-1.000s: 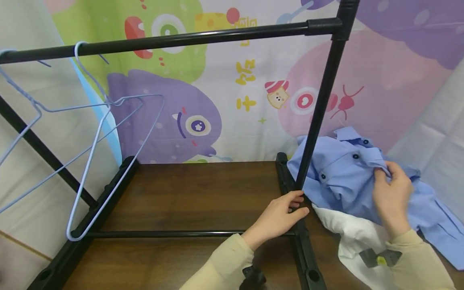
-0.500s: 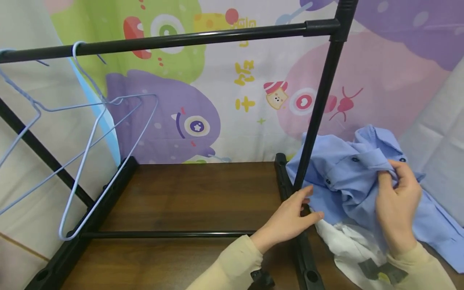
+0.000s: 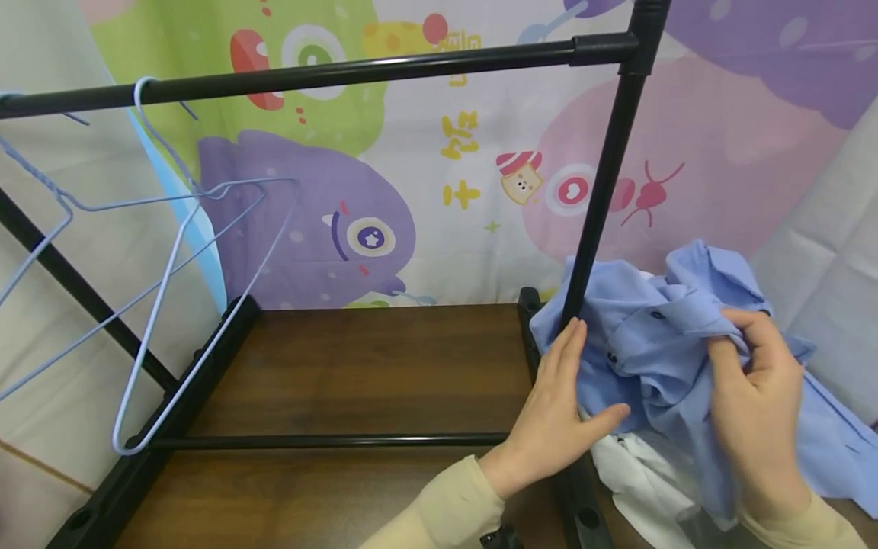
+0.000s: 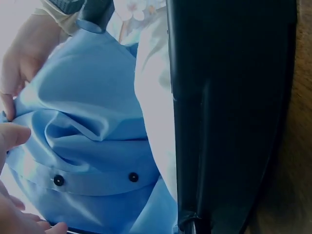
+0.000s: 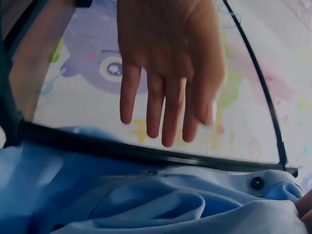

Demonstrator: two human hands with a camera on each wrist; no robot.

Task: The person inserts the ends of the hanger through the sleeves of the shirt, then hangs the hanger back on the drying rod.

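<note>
A light blue shirt point(image 3: 645, 358) with dark buttons lies bunched at the right, partly raised. My right hand point(image 3: 761, 412) pinches its buttoned front between thumb and fingers; in the right wrist view only a bit of that hand shows at the edge. Straight fingers extend from my left hand point(image 3: 549, 415), which is beside the rack's black upright point(image 3: 604, 198) and holds nothing. In the right wrist view the left hand point(image 5: 165, 63) appears above the shirt point(image 5: 170, 200), apart from it. A white garment point(image 3: 648, 480) lies partly hidden beneath the shirt.
The rack's black top rail point(image 3: 384, 72) runs across, with two light blue wire hangers at its left, one of them a hanger point(image 3: 161, 290) in full view. A low crossbar point(image 3: 329, 441) joins the feet on the brown wooden surface point(image 3: 384, 358). A cartoon-printed curtain point(image 3: 466, 252) stands behind.
My left hand has left the upright's lower part, moved slightly right and straightened its fingers. My right hand has shifted a little right and down with the shirt's front, whose collar has folded over.
</note>
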